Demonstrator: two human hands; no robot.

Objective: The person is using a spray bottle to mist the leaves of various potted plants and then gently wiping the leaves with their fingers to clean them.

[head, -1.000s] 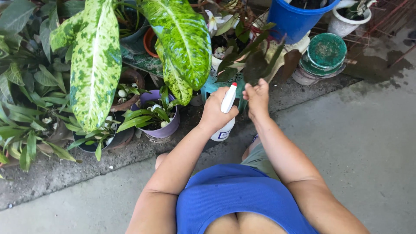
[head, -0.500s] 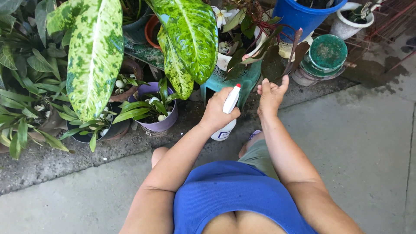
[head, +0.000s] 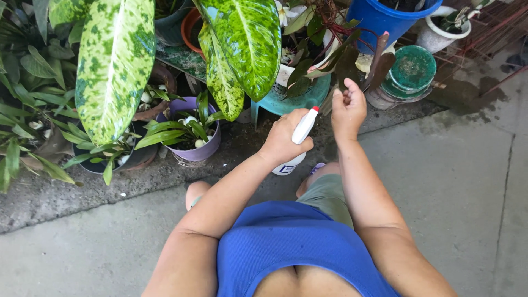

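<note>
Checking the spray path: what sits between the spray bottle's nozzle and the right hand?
In the head view, only bare dark ground shows between the spray bottle in the left hand and the right hand.

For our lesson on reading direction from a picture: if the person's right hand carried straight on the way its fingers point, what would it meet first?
Most likely the dark reddish leaves just beyond the right hand, with the round green lid off to one side. Depth is unclear from this head view.

1. I have a single head view, worn high and looking steeply down past the blue top (head: 297,247).
2. It faces forward over concrete floor (head: 456,181) toward nearby potted plants.
3. The hands sit close, mid-frame.
</note>
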